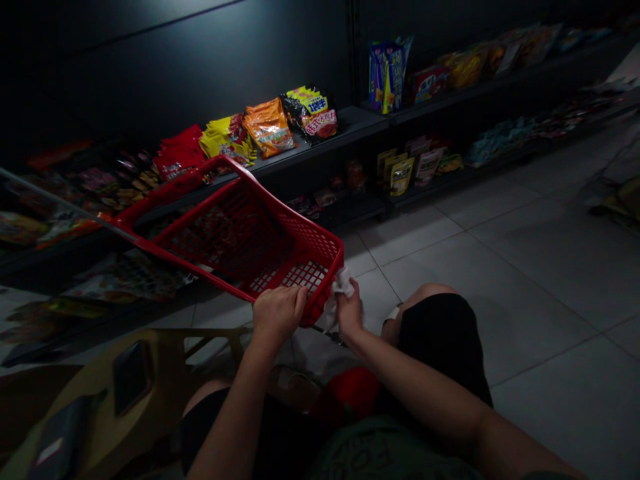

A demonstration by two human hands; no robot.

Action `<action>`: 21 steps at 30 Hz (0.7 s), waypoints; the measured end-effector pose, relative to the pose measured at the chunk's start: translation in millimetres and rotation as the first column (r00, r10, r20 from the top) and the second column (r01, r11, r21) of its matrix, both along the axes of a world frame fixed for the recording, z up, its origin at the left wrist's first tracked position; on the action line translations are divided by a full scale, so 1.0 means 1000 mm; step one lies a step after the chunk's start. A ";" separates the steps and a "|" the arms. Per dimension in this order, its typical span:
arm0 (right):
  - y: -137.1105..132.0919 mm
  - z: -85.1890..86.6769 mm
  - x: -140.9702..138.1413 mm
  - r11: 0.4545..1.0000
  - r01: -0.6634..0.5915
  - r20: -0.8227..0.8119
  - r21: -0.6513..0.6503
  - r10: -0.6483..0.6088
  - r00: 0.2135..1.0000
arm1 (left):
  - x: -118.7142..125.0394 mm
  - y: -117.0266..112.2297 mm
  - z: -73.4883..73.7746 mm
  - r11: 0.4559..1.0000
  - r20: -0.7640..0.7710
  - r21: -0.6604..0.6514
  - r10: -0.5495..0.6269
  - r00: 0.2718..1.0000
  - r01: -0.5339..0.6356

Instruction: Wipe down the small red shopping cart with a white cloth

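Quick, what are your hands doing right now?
Left hand: closed, holding the red plastic basket by its edge.
Right hand: closed, holding a white cloth.

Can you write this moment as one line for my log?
left hand: grips red plastic basket | right hand: holds white cloth | nearby: snack packets on black shelf

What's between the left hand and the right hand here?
In the head view, the red mesh basket's corner lies between the left hand and the right hand, which holds a white cloth.
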State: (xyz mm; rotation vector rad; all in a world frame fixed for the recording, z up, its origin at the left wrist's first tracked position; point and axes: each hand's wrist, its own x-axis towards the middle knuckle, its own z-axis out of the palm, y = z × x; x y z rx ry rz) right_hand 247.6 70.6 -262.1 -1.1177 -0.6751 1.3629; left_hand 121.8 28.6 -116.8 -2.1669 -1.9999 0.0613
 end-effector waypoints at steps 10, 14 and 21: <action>0.028 -0.025 0.013 0.993 -0.024 -0.076 -0.114 0.015 0.997 | -0.003 -0.005 0.001 1.000 0.015 -0.005 0.000 1.000 0.000; 0.067 -0.020 0.014 0.993 0.063 -0.057 -0.098 -0.069 0.996 | -0.001 -0.003 0.001 1.000 0.009 0.022 -0.003 1.000 0.003; -0.066 -0.020 -0.024 0.969 -0.208 -0.135 -0.131 0.190 0.972 | -0.006 -0.003 -0.004 0.999 0.035 0.037 0.010 0.999 -0.012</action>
